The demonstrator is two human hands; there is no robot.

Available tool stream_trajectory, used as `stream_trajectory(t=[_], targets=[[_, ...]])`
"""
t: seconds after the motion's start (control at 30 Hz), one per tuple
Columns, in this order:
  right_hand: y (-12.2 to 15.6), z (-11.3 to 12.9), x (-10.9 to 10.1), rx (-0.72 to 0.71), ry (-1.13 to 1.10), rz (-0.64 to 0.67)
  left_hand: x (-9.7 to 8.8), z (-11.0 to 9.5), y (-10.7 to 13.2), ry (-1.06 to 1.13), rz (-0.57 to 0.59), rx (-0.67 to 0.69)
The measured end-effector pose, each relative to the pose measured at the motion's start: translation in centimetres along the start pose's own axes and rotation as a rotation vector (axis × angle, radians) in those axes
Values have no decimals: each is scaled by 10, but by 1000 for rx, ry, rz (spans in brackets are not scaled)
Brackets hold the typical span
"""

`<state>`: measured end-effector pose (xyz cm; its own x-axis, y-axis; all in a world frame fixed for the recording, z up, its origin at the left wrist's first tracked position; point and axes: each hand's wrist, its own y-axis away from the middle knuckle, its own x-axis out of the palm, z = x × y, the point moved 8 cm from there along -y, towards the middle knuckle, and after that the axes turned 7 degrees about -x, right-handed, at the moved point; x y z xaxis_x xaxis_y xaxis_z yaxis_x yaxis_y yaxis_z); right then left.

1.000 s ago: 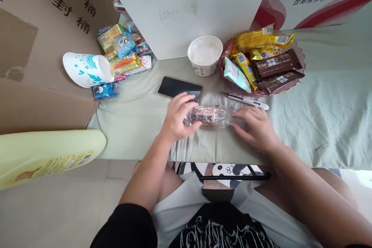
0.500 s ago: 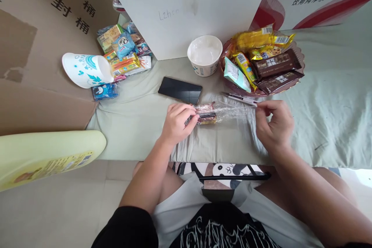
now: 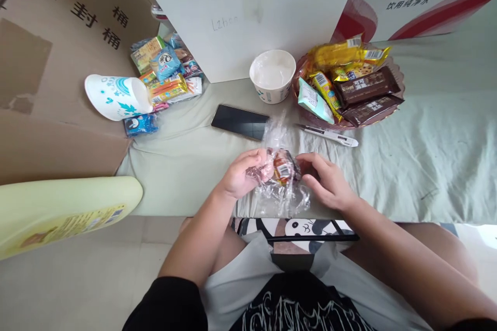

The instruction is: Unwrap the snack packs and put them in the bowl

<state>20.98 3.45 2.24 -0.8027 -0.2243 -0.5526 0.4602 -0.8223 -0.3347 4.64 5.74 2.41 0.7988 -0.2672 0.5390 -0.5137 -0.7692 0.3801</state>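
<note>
A small snack [image 3: 282,168] wrapped in crumpled clear plastic film [image 3: 280,197] sits between my hands near the front edge of the green-sheeted surface [image 3: 407,160]. My left hand [image 3: 241,178] is closed on the snack's left end. From the right, the curled fingers of my right hand [image 3: 325,180] press on the snack and its film. Loose film sticks up above the snack and hangs down below it.
A black phone [image 3: 239,121] and a white pen-like tool [image 3: 330,135] lie just beyond my hands. Behind them stand a white paper bowl [image 3: 272,75] and a snack-filled basket [image 3: 351,88]. More snacks [image 3: 166,70] and a tipped paper cup [image 3: 116,95] lie at left by cardboard.
The film was stretched out to the right between my hands. Now my right hand has come back to the snack and the film is bunched around it, closer to me.
</note>
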Motion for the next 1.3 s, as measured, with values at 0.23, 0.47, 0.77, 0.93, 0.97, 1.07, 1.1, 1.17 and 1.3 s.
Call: stream_trajectory(t=[0.23, 0.47, 0.77, 0.93, 0.97, 1.07, 1.1, 1.17, 1.3], targets=[[11, -15, 25, 331, -695, -2, -2, 21, -3, 119, -83, -45], [13, -9, 33, 434, -421, 97, 1, 39, 9, 48, 116, -106], [-43, 38, -22, -103, 235, -142, -10, 45, 12, -59, 261, -163], [-45, 48, 34, -44, 417, 335, -5, 68, 12, -119, 532, -273], [-41, 44, 39, 27, 485, 388, -6, 73, 13, -117, 568, -326], [-32, 36, 36, 167, 630, 450, -10, 75, 13, -96, 600, -374], [-31, 35, 33, 186, 651, 452, -11, 70, 12, -77, 597, -325], [-32, 32, 26, 203, 640, 453, -15, 52, 10, -34, 542, -151], [-34, 15, 4, 283, 340, 321, -48, 13, 14, 22, 177, 95]])
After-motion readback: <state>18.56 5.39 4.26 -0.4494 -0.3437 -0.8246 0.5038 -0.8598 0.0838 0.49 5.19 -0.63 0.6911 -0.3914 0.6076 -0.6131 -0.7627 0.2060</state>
